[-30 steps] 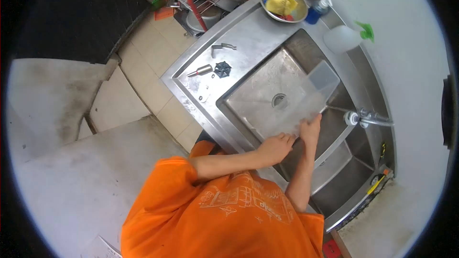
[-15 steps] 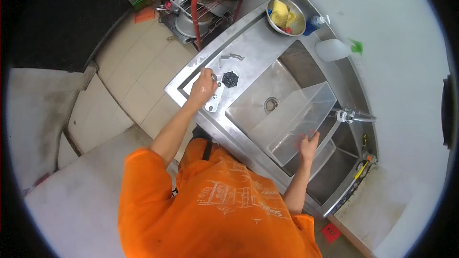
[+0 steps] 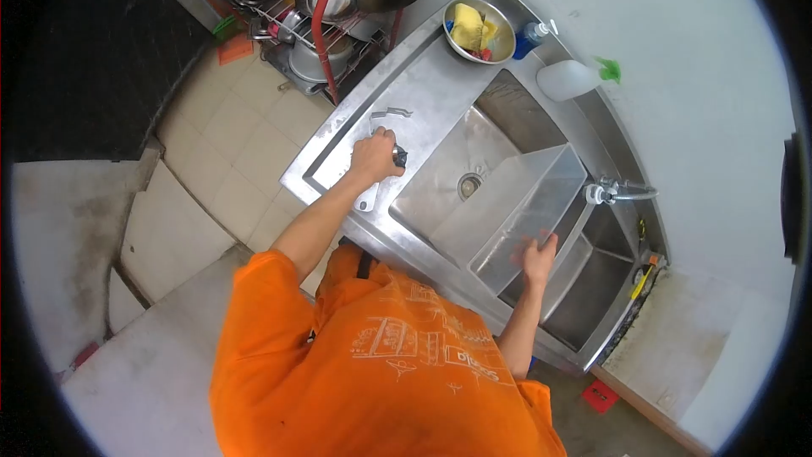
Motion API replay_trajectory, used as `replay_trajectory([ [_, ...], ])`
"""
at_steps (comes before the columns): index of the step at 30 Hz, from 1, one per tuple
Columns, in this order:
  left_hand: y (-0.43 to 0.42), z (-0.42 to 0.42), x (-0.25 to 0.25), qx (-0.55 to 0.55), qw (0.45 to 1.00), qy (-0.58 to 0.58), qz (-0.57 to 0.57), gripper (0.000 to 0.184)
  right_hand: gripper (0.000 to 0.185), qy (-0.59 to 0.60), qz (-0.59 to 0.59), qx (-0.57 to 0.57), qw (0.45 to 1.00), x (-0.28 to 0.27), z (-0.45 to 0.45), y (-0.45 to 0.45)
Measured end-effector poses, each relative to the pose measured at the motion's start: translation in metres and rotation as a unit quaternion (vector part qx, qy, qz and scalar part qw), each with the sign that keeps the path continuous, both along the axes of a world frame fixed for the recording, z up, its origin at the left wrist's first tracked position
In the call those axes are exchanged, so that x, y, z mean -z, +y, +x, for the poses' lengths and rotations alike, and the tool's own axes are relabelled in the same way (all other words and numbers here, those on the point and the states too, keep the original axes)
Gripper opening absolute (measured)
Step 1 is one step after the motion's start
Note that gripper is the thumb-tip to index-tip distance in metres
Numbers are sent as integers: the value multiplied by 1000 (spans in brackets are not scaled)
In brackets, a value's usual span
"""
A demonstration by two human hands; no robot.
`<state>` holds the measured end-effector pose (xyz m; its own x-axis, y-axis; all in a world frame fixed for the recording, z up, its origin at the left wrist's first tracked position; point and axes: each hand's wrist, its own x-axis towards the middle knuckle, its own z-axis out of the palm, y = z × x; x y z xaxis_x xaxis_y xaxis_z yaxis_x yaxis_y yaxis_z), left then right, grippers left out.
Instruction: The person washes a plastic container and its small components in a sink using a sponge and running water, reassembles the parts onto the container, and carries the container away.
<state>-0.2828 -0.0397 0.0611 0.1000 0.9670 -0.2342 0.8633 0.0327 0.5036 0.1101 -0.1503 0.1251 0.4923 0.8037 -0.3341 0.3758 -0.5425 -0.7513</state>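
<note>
My left hand (image 3: 374, 157) is over the sink's flat drainboard, its fingers closed around a small black star-shaped part (image 3: 400, 156), mostly hidden by the hand. Under the hand lies a white plate with holes (image 3: 367, 198), only its lower end clearly showing. Just above it rests a thin bent metal piece (image 3: 393, 112). My right hand (image 3: 538, 259) grips the near right end of a clear plastic bin (image 3: 529, 211). The bin is tilted across the larger sink basin (image 3: 440, 169), and the fingers show blurred through its wall.
A metal bowl (image 3: 505, 44) with yellow cloths or sponges stands at the back, beside a blue pump bottle (image 3: 529, 38) and a white spray bottle (image 3: 568, 79). The faucet (image 3: 622, 192) is right of the bin. A rack of pots (image 3: 326, 59) stands at upper left.
My left hand has moved from the white plate's upper part onto the black star-shaped part and closed around it. My right hand stays on the bin. The view has shifted slightly.
</note>
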Motion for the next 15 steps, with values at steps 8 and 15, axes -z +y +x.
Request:
replay_trajectory([
  [8,4,-24,-49,-84,991,-91,50,32,35,-40,15,-20,999,29,12,-3],
  [15,82,-20,-24,188,954,232,-13,20,36,5,-15,28,999,-2,-19,7],
])
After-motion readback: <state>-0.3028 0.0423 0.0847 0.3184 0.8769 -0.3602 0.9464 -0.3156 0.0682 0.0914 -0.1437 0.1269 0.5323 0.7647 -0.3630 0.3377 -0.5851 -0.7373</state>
